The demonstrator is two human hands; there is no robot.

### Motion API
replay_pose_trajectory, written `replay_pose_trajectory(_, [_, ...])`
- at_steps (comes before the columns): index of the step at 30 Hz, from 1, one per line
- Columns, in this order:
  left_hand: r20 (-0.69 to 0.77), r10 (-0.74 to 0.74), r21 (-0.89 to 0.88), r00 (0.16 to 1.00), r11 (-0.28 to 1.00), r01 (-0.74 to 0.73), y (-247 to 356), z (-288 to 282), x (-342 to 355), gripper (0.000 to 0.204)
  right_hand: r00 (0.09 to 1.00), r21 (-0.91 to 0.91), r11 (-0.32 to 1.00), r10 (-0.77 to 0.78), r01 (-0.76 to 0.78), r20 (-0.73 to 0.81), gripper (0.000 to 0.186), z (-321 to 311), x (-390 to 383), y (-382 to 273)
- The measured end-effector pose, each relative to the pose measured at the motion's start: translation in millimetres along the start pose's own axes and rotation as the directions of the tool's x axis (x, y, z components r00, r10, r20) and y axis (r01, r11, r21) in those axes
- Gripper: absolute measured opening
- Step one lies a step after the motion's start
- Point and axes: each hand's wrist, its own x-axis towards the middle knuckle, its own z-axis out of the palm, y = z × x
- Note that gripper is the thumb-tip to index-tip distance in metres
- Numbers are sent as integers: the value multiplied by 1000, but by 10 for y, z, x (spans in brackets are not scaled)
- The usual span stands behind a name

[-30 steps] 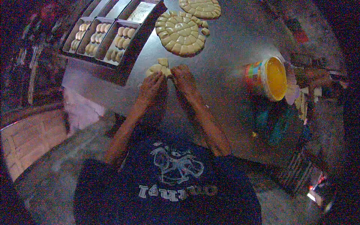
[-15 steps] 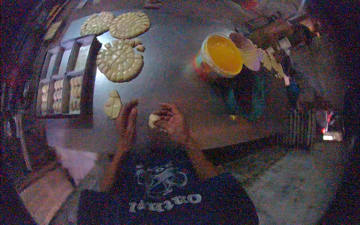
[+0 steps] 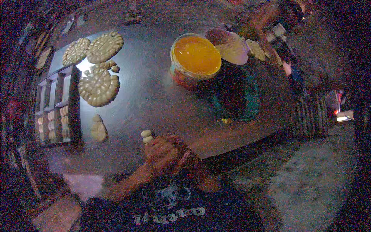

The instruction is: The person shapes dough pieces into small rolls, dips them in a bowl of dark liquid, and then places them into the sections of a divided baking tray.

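My left hand (image 3: 164, 151) and my right hand (image 3: 186, 157) are pressed together at the table's near edge, the left lying over the right. Both are closed, and whatever is between them is hidden. Two small pale dough pieces (image 3: 147, 136) show just beyond the fingers; whether they rest on the table or stick out of a hand I cannot tell. To the left lies a loose strip of dough (image 3: 99, 128). Farther off, a round of dough cut into small pieces (image 3: 98, 88) has a few bits apart at its top, with two more cut rounds (image 3: 105, 47) behind it.
A dark compartment tray (image 3: 76, 112) at left holds rows of dough balls. An open bucket (image 3: 176, 71) of yellow-orange stuff stands ahead, with a pinkish round lid (image 3: 228, 47) beside it. A teal-edged dark container (image 3: 253, 96) is to its right. Another person's arm (image 3: 266, 19) reaches in at far right.
My open left hand has moved right and closed over my right hand, which held a dough piece. The view has shifted, so the bucket and dough rounds appear farther left.
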Motion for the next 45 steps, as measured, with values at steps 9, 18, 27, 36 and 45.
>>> replay_pose_trajectory(9, [-9, -595, -660, 804, 607, 442, -163, 1012, 527, 43, 983, -421, 894, -182, 151, -34, 41, -960, 588, -1217])
replay_pose_trajectory(18, [79, -917, -578, 391, 278, 768, -883, 824, -426, 22, 662, -575, -480, 16, 663, 749, 64, -911, 1864, -2975])
replay_pose_trajectory(27, [-130, -970, -617, 207, 243, 749, -711, 745, -609, 19, 852, -706, -520, 90, 481, 515, 34, -325, 2015, -2531])
replay_pose_trajectory(36, [-49, -975, -581, 218, 205, 788, -589, 727, -229, 14, 838, -628, -572, 227, 527, 497, 25, -296, 2273, -2623])
replay_pose_trajectory(45, [12, -952, -614, 307, 236, 753, -594, 626, -324, 19, 798, -775, -188, 164, 603, 580, 25, -496, 2196, -2833])
